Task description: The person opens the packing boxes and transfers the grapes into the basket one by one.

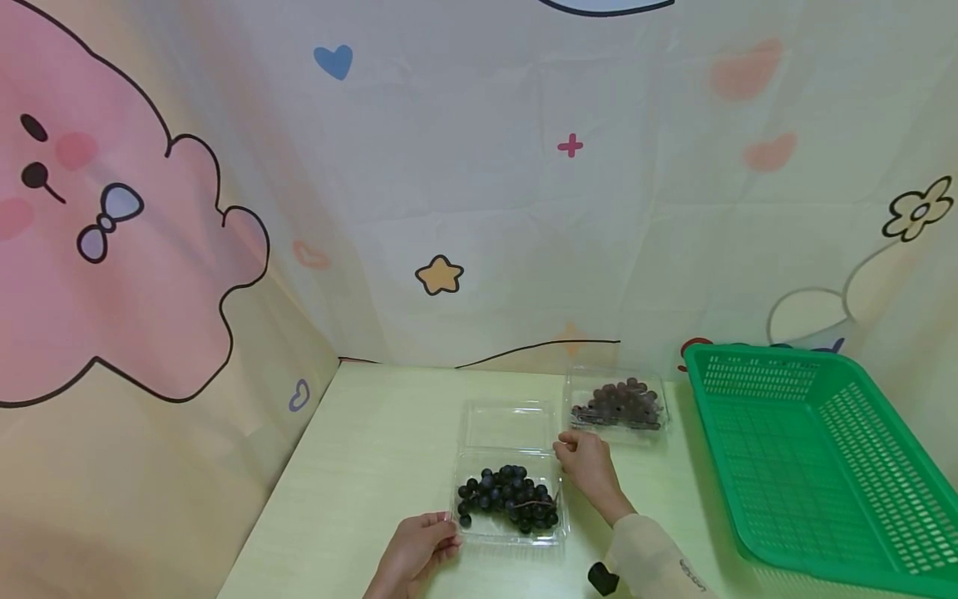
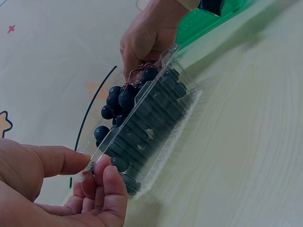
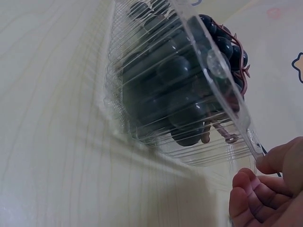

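Note:
A clear plastic clamshell box (image 1: 511,539) lies on the table with its lid (image 1: 509,424) folded back, away from the body. Dark grapes (image 1: 500,491) on a reddish stem fill its base. At the near left corner my left hand (image 1: 421,545) pinches the rim between thumb and fingers, seen close in the left wrist view. My right hand (image 1: 591,470) grips the far right corner by the hinge; in the right wrist view its thumb (image 3: 279,158) presses on the rim with the fingers curled below.
Behind my right hand stands another clear box (image 1: 662,416) holding reddish-purple grapes (image 1: 624,399). A green plastic basket (image 1: 804,466) takes up the table's right side. A printed curtain (image 1: 494,208) hangs along the back edge of the pale table (image 1: 337,482).

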